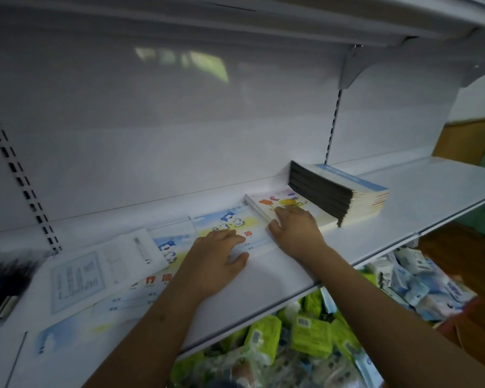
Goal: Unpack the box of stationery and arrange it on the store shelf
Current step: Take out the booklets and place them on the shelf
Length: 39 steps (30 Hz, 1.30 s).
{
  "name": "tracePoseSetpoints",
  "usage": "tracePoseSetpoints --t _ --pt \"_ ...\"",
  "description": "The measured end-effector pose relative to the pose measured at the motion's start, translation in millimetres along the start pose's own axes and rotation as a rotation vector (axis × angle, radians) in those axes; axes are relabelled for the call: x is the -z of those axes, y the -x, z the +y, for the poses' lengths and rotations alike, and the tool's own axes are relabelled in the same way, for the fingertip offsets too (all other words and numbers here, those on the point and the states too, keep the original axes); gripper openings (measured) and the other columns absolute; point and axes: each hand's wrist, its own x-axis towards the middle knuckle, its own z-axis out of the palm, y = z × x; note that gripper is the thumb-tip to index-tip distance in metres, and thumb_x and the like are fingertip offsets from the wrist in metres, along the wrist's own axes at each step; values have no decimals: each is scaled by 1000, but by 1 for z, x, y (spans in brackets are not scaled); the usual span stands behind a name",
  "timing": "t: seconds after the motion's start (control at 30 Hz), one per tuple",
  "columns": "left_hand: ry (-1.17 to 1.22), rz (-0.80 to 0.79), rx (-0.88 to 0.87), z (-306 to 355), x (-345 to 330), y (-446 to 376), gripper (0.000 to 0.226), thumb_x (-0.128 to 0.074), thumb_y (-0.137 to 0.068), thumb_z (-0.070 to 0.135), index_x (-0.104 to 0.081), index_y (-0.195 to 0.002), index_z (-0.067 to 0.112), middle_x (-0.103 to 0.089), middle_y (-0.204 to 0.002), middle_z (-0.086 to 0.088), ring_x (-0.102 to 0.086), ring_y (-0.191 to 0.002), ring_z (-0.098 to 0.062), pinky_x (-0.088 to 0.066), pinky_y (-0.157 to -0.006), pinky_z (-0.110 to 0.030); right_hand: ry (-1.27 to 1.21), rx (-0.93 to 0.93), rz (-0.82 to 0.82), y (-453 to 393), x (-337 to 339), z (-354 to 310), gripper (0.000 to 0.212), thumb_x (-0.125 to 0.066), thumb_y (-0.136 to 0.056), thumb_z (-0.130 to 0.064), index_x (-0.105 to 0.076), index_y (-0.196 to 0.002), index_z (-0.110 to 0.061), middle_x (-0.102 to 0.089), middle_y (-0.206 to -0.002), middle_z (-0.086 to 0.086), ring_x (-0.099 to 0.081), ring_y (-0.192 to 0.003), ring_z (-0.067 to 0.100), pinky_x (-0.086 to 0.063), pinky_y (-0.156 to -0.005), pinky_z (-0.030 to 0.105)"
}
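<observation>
Exercise books lie along a white store shelf (263, 289). My left hand (216, 259) rests flat, fingers straight, on a blue-and-yellow cartoon notebook (230, 219). My right hand (297, 228) lies with straight fingers on a thin pile of flower-cover notebooks (280, 204), thumb at its left edge. A taller stack of dark-spined notebooks (336, 191) stands just right of that pile. More notebooks (143, 284) and a white printed sheet (95, 273) spread to the left, partly overlapping.
Dark items (3, 284) sit blurred at the shelf's far left. Below the shelf lie many green packets (311, 334) and blue-white packets (420, 281). The shelf's right part (431, 191) is bare. An upper shelf (319, 21) overhangs.
</observation>
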Motion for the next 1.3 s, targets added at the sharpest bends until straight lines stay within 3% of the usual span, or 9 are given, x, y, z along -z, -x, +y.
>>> tracePoseSetpoints --t 0.23,0.57,0.67,0.83,0.93,1.0,1.07,1.17,1.3 --pt "5 0 -7 3 2 0 60 -35 -86 58 -54 -137 33 -46 -148 10 -38 -137 -9 -28 -114 -33 -68 113 134 5 -6 3 37 -45 -96 -23 -61 -127 -13 -64 -121 8 -56 -117 27 -40 -101 36" --pt "-50 242 7 9 54 11 41 -37 -92 46 -70 -110 29 -62 -105 8 -56 -99 -14 -39 -91 -35 -239 294 348 13 6 -22 30 -44 -99 -23 -66 -112 -7 -68 -110 10 -61 -104 27 -44 -90 31" --pt "-84 164 95 -20 98 38 33 -52 -94 49 -62 -122 34 -57 -112 9 -51 -107 -11 -42 -88 -30 -399 362 172 18 10 -68 34 -46 -101 -31 -61 -127 -16 -63 -126 3 -57 -116 20 -38 -95 25" --pt "-145 -371 415 -115 115 105 115 -36 -57 101 -13 -153 44 -14 -161 8 -11 -148 -20 -15 -121 -41 -358 406 -289 18 -10 -149 68 -48 -91 -62 -37 -148 -26 -48 -144 -2 -40 -132 20 -32 -107 34" --pt "-120 -142 370 -125 104 129 100 -32 -64 94 -40 -146 38 -37 -153 3 -31 -138 -18 -26 -113 -34 -141 379 -189 16 -37 -174 59 -47 -93 -56 -47 -139 -20 -51 -136 5 -41 -124 25 -36 -100 35" --pt "-247 63 206 -116 100 130 63 -32 -82 67 -67 -113 24 -67 -110 0 -59 -97 -18 -47 -81 -32 -61 345 -74 17 -46 -178 47 -44 -95 -48 -55 -130 -19 -53 -129 8 -43 -117 28 -38 -93 36" --pt "-466 256 85 -108 107 124 42 -29 -94 45 -57 -79 17 -52 -62 6 -46 -51 -17 -33 -52 -28 -44 327 -25 18 -48 -178 40 -41 -97 -42 -60 -122 -17 -55 -122 10 -44 -112 29 -39 -91 38" --pt "-443 375 232 -106 126 115 30 -33 -105 30 -44 -80 19 -39 -57 9 -40 -48 -16 -26 -48 -29 -72 310 -24 20 -47 -178 34 -42 -96 -38 -59 -119 -18 -54 -119 7 -45 -110 27 -41 -93 39" --pt "151 875 341 -95 168 107 35 -36 -106 22 -45 -75 8 -45 -61 -2 -39 -52 -8 -33 -52 -26 -132 269 -52 19 -47 -181 38 -49 -91 -48 -54 -116 -19 -54 -116 2 -46 -109 23 -41 -93 39"
